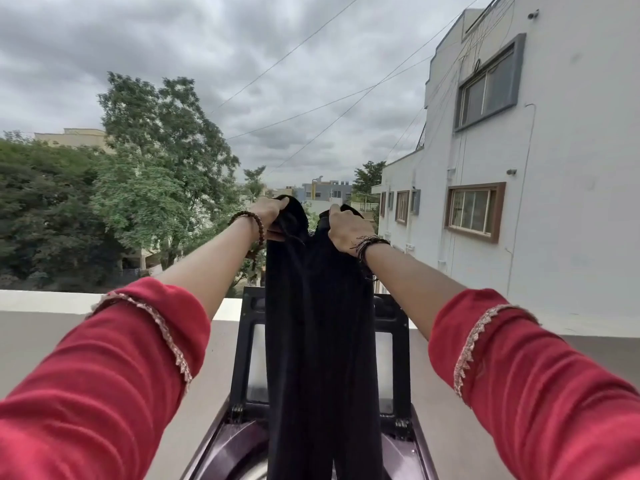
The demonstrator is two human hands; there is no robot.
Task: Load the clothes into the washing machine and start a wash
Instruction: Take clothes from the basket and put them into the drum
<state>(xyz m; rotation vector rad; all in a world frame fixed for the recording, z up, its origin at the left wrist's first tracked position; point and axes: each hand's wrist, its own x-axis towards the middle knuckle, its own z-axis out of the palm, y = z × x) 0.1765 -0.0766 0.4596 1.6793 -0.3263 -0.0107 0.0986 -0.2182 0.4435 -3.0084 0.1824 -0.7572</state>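
A long black garment (pixel 318 341) hangs straight down from both my raised hands. My left hand (pixel 272 214) grips its top left corner, and my right hand (pixel 346 230) grips the top right corner. Both arms wear red sleeves. Below the cloth stands a top-loading washing machine (pixel 221 455) with a purple body. Its dark lid (pixel 398 341) is raised upright behind the garment. The lower end of the cloth hangs over the machine's opening, which is mostly hidden.
A white parapet wall (pixel 52 301) runs behind the machine at the terrace edge. A white building (pixel 554 202) rises on the right. Trees (pixel 138 185) fill the left, and overhead wires cross the cloudy sky.
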